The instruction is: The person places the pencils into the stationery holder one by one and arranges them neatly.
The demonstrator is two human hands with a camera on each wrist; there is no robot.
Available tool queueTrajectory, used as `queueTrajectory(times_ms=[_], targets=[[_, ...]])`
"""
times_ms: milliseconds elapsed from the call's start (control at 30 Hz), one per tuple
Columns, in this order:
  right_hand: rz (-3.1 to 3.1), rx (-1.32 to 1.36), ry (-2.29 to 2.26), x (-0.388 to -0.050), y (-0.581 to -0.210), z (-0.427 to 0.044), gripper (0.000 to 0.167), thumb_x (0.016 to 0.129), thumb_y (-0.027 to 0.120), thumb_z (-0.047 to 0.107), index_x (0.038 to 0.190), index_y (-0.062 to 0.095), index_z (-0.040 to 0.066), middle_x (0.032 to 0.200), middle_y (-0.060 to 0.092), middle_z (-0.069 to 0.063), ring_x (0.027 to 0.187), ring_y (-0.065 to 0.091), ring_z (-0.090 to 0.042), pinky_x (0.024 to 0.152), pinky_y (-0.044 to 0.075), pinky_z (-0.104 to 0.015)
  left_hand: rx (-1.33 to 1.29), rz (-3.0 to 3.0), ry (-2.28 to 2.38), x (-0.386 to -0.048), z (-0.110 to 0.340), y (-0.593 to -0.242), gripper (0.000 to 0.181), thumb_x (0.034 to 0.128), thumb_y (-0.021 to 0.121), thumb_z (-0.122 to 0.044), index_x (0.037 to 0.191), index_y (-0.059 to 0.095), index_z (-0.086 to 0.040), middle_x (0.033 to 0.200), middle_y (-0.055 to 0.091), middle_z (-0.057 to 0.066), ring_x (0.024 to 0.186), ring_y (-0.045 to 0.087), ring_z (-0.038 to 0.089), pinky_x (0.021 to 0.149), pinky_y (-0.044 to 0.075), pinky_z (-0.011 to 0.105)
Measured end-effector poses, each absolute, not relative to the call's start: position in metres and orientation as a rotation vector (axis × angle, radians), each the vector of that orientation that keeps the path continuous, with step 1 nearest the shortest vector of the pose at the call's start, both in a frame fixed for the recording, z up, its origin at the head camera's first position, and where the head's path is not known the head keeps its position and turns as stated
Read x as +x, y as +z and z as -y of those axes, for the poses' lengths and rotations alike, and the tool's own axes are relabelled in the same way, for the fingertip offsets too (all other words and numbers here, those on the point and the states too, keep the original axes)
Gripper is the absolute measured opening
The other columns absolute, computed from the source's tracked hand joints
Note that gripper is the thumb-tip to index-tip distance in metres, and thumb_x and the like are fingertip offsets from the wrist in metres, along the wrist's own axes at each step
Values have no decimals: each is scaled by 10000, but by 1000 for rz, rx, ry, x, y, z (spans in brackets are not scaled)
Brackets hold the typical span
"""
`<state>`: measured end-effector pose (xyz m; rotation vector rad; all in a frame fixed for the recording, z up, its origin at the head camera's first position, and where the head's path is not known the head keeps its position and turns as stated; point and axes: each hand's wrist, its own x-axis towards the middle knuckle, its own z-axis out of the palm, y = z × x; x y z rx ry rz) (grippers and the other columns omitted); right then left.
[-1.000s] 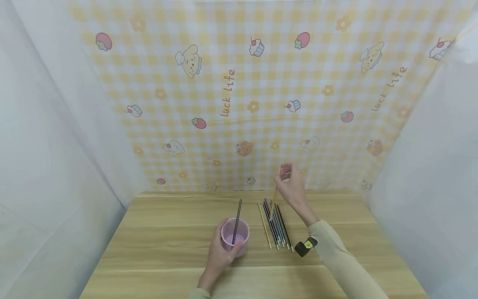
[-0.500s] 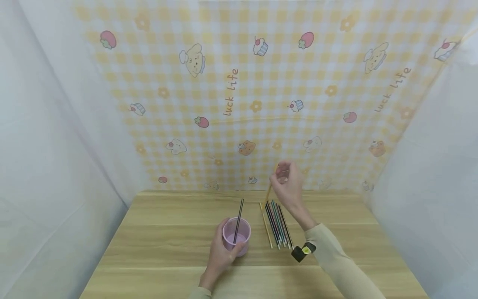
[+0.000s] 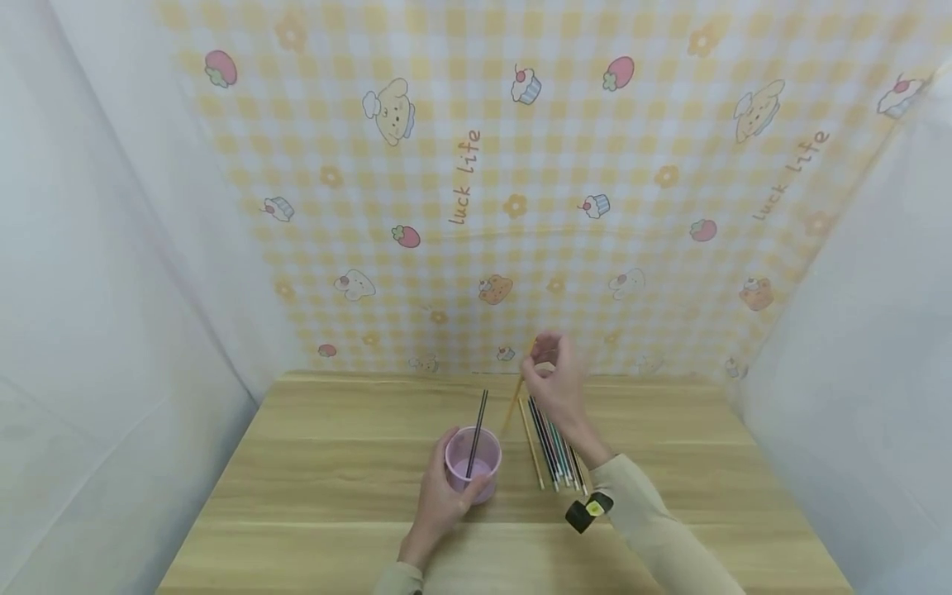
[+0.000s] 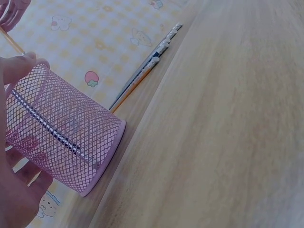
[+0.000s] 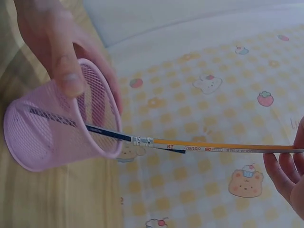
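Note:
My left hand (image 3: 442, 500) grips a pink mesh pen cup (image 5: 45, 128) standing upright on the table, thumb near the rim. A dark pencil (image 3: 477, 434) leans inside the cup and sticks out above it; a second dark line beside it is too thin to tell apart. My right hand (image 3: 558, 380) pinches a yellow pencil (image 5: 204, 146) near its upper end, behind and right of the cup. Its white eraser end points down toward the cup's mouth, outside it. Beside the cup lie a loose yellow pencil (image 3: 531, 446) and several dark and coloured pencils (image 3: 554, 450).
The wood-grain table (image 3: 312, 496) reaches back to a yellow checked cloth (image 3: 416, 182) with cartoon prints. White sheets (image 3: 111, 289) hang at both sides. A black device (image 3: 583, 514) is strapped to my right wrist.
My right hand has moved left with the yellow pencil, away from above the loose pencils and closer to the cup. My left hand still holds the cup in place.

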<state>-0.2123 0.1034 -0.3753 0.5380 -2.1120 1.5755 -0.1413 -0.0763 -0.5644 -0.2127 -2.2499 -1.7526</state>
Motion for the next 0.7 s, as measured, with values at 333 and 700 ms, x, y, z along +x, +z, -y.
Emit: queueTrajectory(times_ms=[333, 700], targets=[[2164, 561, 1584, -216, -414, -86, 353, 861, 587, -179, 1191, 461, -178, 1032, 571, -322, 865, 639, -394, 621, 554, -119, -243, 2257, -1711, -142, 75, -564, 914, 770, 880, -262, 1514, 387, -67, 1427, 550, 146, 1229, 593, 329, 1030, 540, 530], [2205, 518, 1557, -230, -480, -71, 331, 833, 638, -105, 1142, 538, -43, 943, 634, -158, 816, 658, -261, 639, 590, -172, -233, 2241, -1754, -144, 77, -566, 928, 768, 885, -253, 1522, 377, -68, 1429, 542, 144, 1231, 587, 348, 1038, 525, 555]])
